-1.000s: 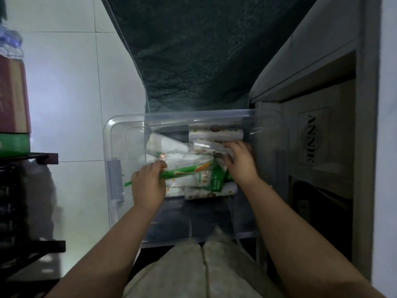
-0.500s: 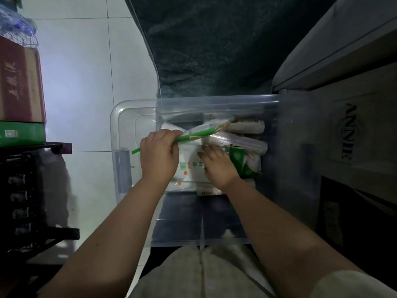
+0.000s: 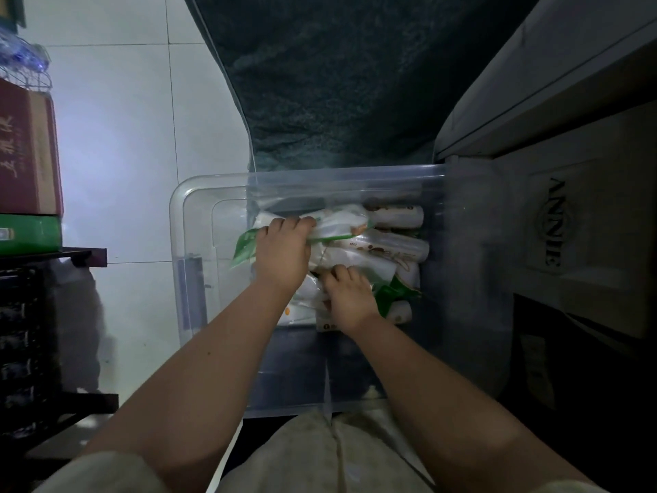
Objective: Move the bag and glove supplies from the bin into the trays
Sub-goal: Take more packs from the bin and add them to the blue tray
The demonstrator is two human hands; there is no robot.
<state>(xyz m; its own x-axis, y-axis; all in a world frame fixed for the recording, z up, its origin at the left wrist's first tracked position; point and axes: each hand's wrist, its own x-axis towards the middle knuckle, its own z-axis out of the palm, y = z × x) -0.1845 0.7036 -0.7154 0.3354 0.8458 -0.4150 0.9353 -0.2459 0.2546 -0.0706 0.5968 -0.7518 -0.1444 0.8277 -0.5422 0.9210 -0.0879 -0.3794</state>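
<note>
Inside the clear bin (image 3: 192, 222), a green-edged flat packet (image 3: 334, 222) is gripped by the left hand (image 3: 282, 256), fingers curled over its near edge. Its long axis is laid left to right, roughly along the bin's far wall. The right hand (image 3: 350, 297) is pressed, fingers bent, onto the white rolls (image 3: 359, 259) piled toward the bin's right wall; whether anything is pinched there cannot be told. The packet appears ready to be lifted by the left hand. No trays are seen.

Both hands (image 3: 284, 252) among packets (image 3: 359, 259) in bin (image 3: 192, 215)
</note>
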